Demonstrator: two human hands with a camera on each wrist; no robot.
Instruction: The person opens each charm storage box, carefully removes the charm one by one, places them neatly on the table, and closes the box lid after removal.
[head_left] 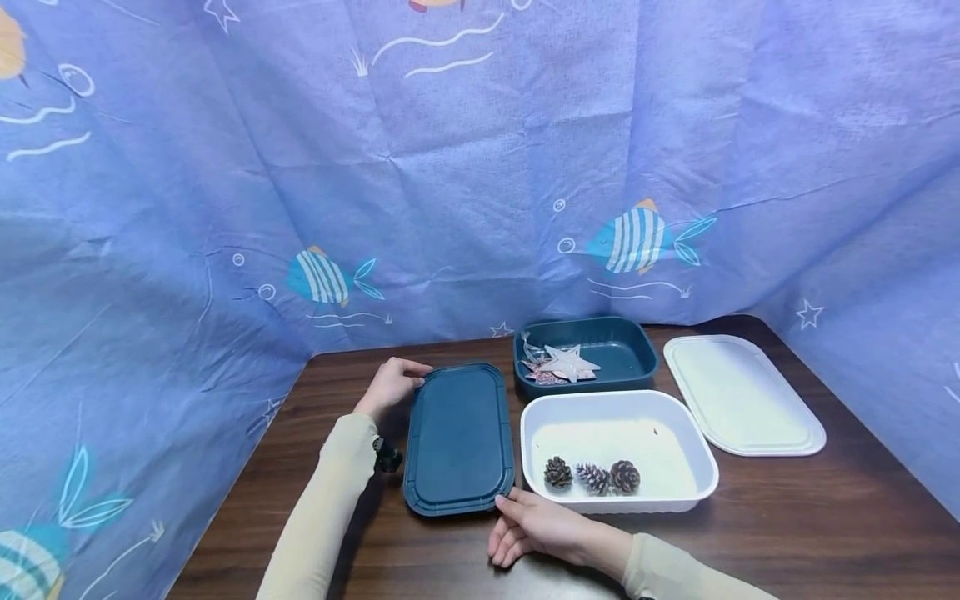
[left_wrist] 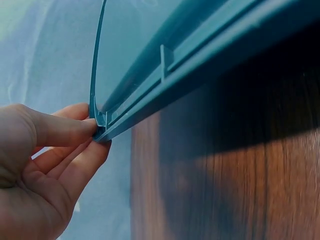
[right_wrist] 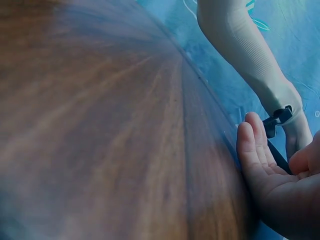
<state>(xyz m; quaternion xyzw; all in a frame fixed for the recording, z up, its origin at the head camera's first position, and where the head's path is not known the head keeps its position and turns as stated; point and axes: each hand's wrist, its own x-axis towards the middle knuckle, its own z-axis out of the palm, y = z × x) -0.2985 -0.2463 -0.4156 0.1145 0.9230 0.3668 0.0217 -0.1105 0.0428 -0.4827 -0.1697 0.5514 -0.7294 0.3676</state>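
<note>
A dark teal rectangular lid (head_left: 459, 437) is held between both hands, its long sides running away from me. At its far left corner my left hand (head_left: 392, 385) pinches the rim with thumb and fingers. The left wrist view shows the lid's edge (left_wrist: 165, 75) raised over the wood, with a shadow below. My right hand (head_left: 543, 529) grips the near right corner, thumb on top of the rim and the other fingers loosely curled lower down. In the right wrist view, the right hand (right_wrist: 280, 185) hides most of the lid.
Right of the lid stands a white container (head_left: 675, 450) with pine cones (head_left: 592, 477) along its near side. Behind it, a dark teal container (head_left: 630, 354) holds a white star (head_left: 572, 363) and other small pieces. A white lid (head_left: 742, 392) lies at the right on the brown table (head_left: 847, 517).
</note>
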